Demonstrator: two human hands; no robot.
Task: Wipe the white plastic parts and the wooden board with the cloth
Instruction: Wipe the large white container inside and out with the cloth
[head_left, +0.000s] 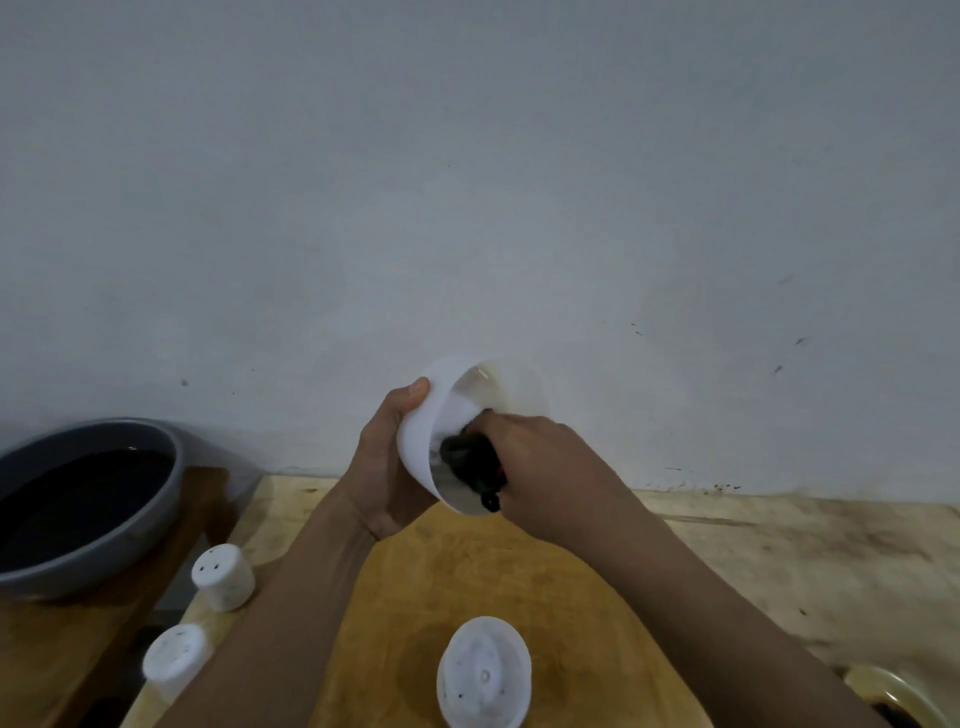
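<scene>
White plastic cup (420, 447) held up in the air over the far end of the wooden board (519, 571), tilted, open mouth facing right and toward the camera. Left hand (382, 467) wraps its outer wall from the left, thumb up on the far rim, fingers curled around the underside. Right hand (545, 462) is clamped on a dark cloth (467, 457), bunched up, pushed into the cup's mouth and touching the inner wall; fingertips hidden by the cloth and the cup. Board is yellowish and rounded, lying on a paler wooden table (805, 551) that runs off to the right. Domed white part (484, 673) with small holes stands on the near end of the board, centre, well apart from the cup. Two small white caps with holes at left of the board: far cap (222, 576) and near cap (174, 661), both at the table's left edge, beside the left forearm. Grey basin (93, 566) with dark liquid sits further left on a dark brown stand (62, 649). Yellowish dish (893, 691) partly in view at the near right corner. Plain pale wall (467, 182) behind, a few dark specks on it.
</scene>
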